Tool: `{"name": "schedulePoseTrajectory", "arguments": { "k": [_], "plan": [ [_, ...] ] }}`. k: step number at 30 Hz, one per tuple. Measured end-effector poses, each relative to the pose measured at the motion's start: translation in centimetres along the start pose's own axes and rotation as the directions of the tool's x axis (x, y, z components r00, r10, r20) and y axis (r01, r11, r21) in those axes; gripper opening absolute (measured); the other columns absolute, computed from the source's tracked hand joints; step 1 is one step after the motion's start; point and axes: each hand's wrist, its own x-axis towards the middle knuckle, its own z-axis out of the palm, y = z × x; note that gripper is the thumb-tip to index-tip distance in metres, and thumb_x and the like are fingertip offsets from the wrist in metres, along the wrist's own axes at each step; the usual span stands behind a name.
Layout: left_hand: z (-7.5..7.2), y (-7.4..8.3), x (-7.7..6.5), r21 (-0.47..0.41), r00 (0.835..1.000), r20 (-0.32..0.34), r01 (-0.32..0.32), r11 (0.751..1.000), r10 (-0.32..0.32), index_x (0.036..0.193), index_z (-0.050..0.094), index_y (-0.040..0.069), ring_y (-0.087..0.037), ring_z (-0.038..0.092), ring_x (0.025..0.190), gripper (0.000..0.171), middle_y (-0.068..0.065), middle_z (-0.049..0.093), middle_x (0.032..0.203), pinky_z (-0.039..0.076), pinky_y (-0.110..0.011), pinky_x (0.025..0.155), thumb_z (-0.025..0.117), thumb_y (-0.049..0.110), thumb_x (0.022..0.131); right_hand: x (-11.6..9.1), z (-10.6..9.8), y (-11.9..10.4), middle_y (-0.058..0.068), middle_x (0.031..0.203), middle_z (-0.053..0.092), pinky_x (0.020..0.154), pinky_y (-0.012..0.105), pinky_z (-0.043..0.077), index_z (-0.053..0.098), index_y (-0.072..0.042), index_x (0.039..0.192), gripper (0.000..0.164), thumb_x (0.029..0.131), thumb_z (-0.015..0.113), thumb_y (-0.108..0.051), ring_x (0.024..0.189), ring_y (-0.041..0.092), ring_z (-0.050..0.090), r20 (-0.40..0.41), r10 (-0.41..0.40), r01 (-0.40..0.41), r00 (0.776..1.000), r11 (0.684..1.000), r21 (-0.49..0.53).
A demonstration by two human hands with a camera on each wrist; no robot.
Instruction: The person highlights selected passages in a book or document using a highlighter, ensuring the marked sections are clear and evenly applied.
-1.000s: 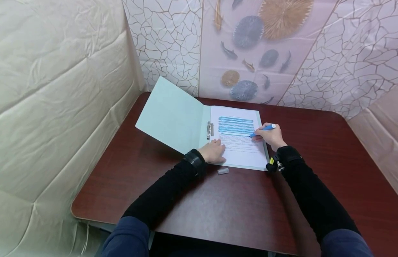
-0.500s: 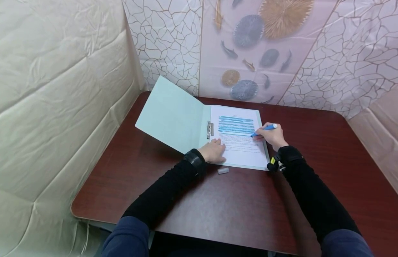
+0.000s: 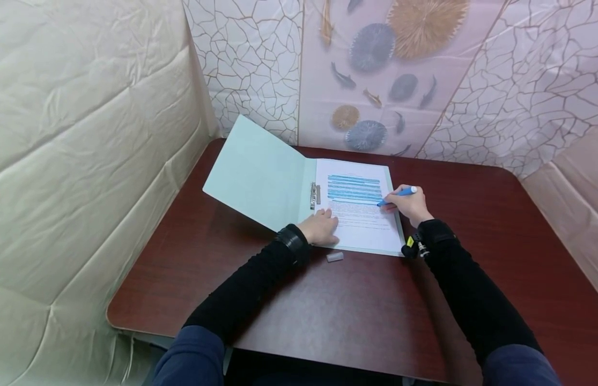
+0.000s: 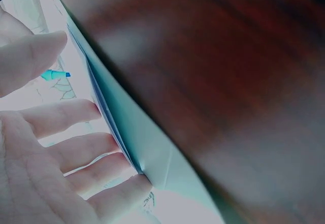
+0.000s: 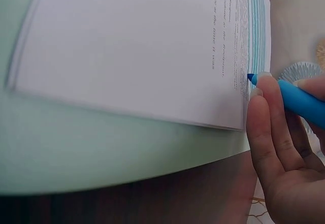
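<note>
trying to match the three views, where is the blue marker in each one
Head: marker right of centre, in the right hand.
Left wrist: marker near the left edge, above mid-height.
Right wrist: marker at the right edge, about mid-height.
Shared landmark: the green folder.

- Head view: above the clip folder [image 3: 255, 171] on the person's side, facing forward and down; farthest off, taking in most of the table [image 3: 376, 316] and the printed wall cloth [image 3: 323, 80] behind the folder.
- Left wrist view: close by the folder's near edge, aslant, looking past the left hand [image 4: 61, 155].
- Right wrist view: close, from the folder's right side, facing leftward over the page [image 5: 127, 46].
- All three share the folder and blue highlighter [image 5: 304, 103].
</note>
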Motion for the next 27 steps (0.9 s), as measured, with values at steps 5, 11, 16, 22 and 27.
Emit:
{"name": "schedulePoseTrajectory", "arguments": {
  "k": [5, 11, 16, 22, 27],
  "plan": [
    [0.08, -0.04, 0.05, 0.001, 1.000, -0.003, -0.003, 1.000, 0.003, 0.145, 0.041, 0.004, -0.033, 0.029, 0.145, 0.060, -0.020, 0.029, 0.156, 0.030, -0.042, 0.118, 0.055, 0.036, 0.095, -0.05, -0.04, 0.09, 0.017, 0.094, 0.075, 0.076, 0.030, 0.059, 0.060, 0.003, 0.094, 0.021, 0.089, 0.066, -0.017, 0.079, 0.019, 0.075, 0.002, -0.010, 0.010, 1.000, 1.000, 0.006],
    [0.12, -0.07, -0.01, 0.003, 1.000, -0.005, -0.004, 1.000, 0.004, 0.144, 0.043, 0.004, -0.032, 0.030, 0.145, 0.059, -0.020, 0.030, 0.156, 0.031, -0.041, 0.117, 0.055, 0.036, 0.095, 0.11, -0.06, 0.28, 0.017, 0.093, 0.075, 0.073, 0.029, 0.059, 0.060, 0.002, 0.091, 0.018, 0.089, 0.066, -0.015, 0.080, 0.022, 0.075, -0.007, -0.009, 0.009, 1.000, 1.000, 0.027],
    [0.09, -0.04, -0.04, 0.002, 1.000, -0.007, -0.005, 1.000, 0.005, 0.143, 0.044, 0.004, -0.032, 0.031, 0.144, 0.058, -0.020, 0.032, 0.155, 0.032, -0.041, 0.117, 0.055, 0.036, 0.095, 0.19, -0.19, 0.52, 0.021, 0.099, 0.074, 0.074, 0.029, 0.059, 0.060, 0.002, 0.093, 0.019, 0.089, 0.065, -0.016, 0.082, 0.023, 0.075, 0.000, -0.011, 0.011, 1.000, 1.000, 0.013],
    [0.14, -0.06, 0.03, -0.004, 1.000, 0.000, 0.000, 1.000, 0.000, 0.145, 0.041, 0.004, -0.033, 0.028, 0.146, 0.060, -0.020, 0.028, 0.157, 0.030, -0.042, 0.118, 0.054, 0.036, 0.096, 0.15, -0.32, 0.53, 0.016, 0.093, 0.076, 0.075, 0.029, 0.059, 0.060, 0.003, 0.094, 0.020, 0.090, 0.065, -0.017, 0.080, 0.021, 0.075, 0.005, -0.014, 0.014, 1.000, 1.000, 0.015],
    [0.13, -0.08, 0.08, -0.007, 1.000, 0.000, 0.004, 1.000, -0.004, 0.145, 0.041, 0.005, -0.033, 0.028, 0.146, 0.060, -0.020, 0.028, 0.157, 0.030, -0.042, 0.118, 0.055, 0.037, 0.095, 0.17, -0.25, 0.47, 0.012, 0.088, 0.076, 0.074, 0.028, 0.059, 0.061, 0.002, 0.093, 0.020, 0.090, 0.066, -0.016, 0.079, 0.020, 0.075, 0.003, -0.011, 0.011, 1.000, 1.000, 0.024]
  ]
}}
